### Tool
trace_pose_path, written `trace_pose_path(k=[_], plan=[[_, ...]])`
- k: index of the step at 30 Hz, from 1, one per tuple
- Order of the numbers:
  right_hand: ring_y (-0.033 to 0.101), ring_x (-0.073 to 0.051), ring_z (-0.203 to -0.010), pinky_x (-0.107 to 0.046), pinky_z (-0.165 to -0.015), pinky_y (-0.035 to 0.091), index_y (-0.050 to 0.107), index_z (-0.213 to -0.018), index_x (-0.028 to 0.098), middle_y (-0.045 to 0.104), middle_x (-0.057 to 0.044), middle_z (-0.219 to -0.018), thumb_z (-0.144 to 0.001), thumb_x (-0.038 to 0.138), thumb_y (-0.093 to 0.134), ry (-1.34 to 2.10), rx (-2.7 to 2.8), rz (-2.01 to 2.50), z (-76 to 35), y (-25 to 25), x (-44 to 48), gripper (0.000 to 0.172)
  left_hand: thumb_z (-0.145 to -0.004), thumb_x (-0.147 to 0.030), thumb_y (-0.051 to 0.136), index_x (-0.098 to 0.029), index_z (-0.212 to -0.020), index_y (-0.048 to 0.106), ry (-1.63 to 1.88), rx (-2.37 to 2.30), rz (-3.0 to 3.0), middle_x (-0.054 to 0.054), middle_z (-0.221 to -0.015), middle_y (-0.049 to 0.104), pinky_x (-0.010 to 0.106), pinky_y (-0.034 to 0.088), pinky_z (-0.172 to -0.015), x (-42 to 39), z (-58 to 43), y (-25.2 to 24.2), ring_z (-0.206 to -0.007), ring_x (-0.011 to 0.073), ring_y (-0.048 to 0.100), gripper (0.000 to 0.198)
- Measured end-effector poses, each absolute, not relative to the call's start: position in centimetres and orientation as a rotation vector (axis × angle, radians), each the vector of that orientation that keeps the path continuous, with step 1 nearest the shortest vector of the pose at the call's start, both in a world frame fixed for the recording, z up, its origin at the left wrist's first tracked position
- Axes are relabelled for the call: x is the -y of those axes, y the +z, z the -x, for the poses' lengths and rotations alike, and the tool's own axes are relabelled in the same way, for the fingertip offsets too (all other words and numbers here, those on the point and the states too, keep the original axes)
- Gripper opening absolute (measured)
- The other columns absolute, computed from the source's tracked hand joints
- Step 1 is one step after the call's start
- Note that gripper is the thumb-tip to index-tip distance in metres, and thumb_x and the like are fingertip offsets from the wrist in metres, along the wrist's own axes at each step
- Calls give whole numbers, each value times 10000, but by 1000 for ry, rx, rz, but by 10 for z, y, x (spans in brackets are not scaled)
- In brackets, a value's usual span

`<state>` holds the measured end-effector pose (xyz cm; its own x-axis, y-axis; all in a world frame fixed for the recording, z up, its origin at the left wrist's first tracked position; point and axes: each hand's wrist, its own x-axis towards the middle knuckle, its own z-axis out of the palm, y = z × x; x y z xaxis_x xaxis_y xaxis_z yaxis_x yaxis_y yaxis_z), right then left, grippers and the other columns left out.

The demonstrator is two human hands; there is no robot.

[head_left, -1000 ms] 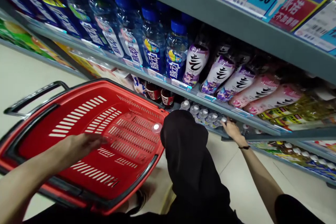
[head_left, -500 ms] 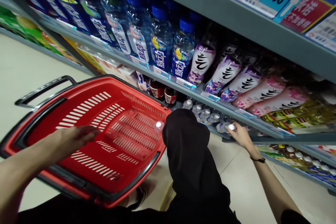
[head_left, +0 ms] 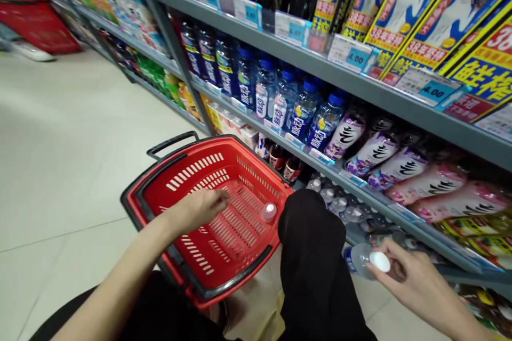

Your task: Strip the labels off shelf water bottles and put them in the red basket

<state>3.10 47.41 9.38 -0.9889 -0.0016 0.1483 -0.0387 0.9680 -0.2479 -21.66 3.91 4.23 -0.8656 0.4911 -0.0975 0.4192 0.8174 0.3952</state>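
Over the near side of a red shopping basket, my left hand hovers with its fingers loosely bent and no object visible in it. Inside the basket, a clear bottle with a white cap stands near the right wall. My right hand, right of my knee, grips a clear water bottle near its white cap. The held bottle is tilted, with its blue-marked label end pointing left. Similar white-capped bottles stand in rows on the bottom shelf behind it.
My dark-trousered knee rises between the basket and the held bottle. Grey shelving runs diagonally along the right, with blue-capped drink bottles and yellow cartons. Another red basket is at the far left.
My right hand has lifted the water bottle away from the bottom shelf and brought it nearer to me. The view has shifted, showing more shelves and floor. My left hand still hovers over the basket.
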Motion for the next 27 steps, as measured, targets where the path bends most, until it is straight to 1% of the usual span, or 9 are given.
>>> trace_pose_path(k=[4, 9, 12, 14, 16, 20, 22, 25, 27], plan=[[456, -129, -389, -279, -419, 368, 566, -826, 293, 520, 80, -531, -931, 362, 713, 262, 2642, -448, -8, 150, -431, 194, -1054, -408, 394, -188, -1068, 744, 703, -2740, -920, 94, -966, 788, 289, 504, -783, -53, 201, 46, -865, 219, 743, 414], [545, -131, -469, -270, -453, 413, 640, -851, 281, 671, 31, -639, -835, 324, 813, 453, 2262, -624, 33, 210, -373, 178, -1017, -551, 554, -213, -1248, 720, 1315, -2559, -1025, 106, -1222, 762, 375, 521, -987, -70, 185, 56, -1101, 253, 714, 442], [512, -116, -466, -252, -424, 364, 650, -807, 256, 645, 30, -618, -825, 309, 823, 826, 2086, -687, 73, 227, -334, 182, -831, -679, 762, -234, -1464, 593, 1943, -2036, -982, 154, -1484, 631, 436, 503, -1095, -73, 185, 62, -1349, 317, 613, 792], [486, -107, -475, -242, -428, 352, 634, -766, 243, 620, 34, -608, -827, 333, 823, 1105, 1979, -702, 107, 233, -307, 217, -792, -828, 686, -218, -1529, 530, 2258, -1546, -909, 199, -1522, 590, 469, 520, -1071, -74, 187, 64, -1366, 358, 604, 969], [495, -107, -510, -239, -458, 375, 636, -750, 233, 623, 33, -626, -814, 383, 837, 1340, 1934, -733, 143, 233, -279, 259, -797, -914, 571, -174, -1492, 566, 2412, -1267, -805, 227, -1448, 642, 471, 540, -1020, -73, 190, 63, -1281, 371, 662, 1015], [522, -118, -577, -243, -526, 412, 710, -776, 211, 646, 29, -657, -800, 489, 836, 1748, 1923, -709, 212, 212, -233, 306, -665, -783, 828, -97, -1245, 711, 2488, -1472, -606, 193, -1159, 772, 366, 558, -854, -68, 195, 55, -1003, 312, 751, 906], [598, -143, -681, -257, -629, 485, 747, -830, 210, 700, 14, -749, -797, 526, 822, 1965, 1870, -590, 237, 190, -219, 326, -679, -758, 836, -82, -1175, 731, 2532, -1625, -514, 166, -1076, 785, 327, 539, -778, -65, 195, 52, -905, 270, 742, 845], [696, -205, -871, -316, -807, 562, 729, -897, 231, 760, -9, -892, -795, 609, 752, 2366, 1745, -354, 256, 149, -212, 392, -759, -793, 749, -87, -1202, 724, 2561, -1819, -448, 153, -1101, 779, 330, 530, -781, -63, 191, 52, -929, 268, 720, 833], [728, -261, -938, -383, -849, 588, 699, -912, 235, 772, -39, -895, -801, 686, 669, 2592, 1773, -263, 257, 124, -214, 465, -807, -762, 732, -120, -1286, 696, 2526, -1921, -465, 146, -1211, 759, 365, 542, -883, -62, 187, 54, -1048, 297, 709, 801]])
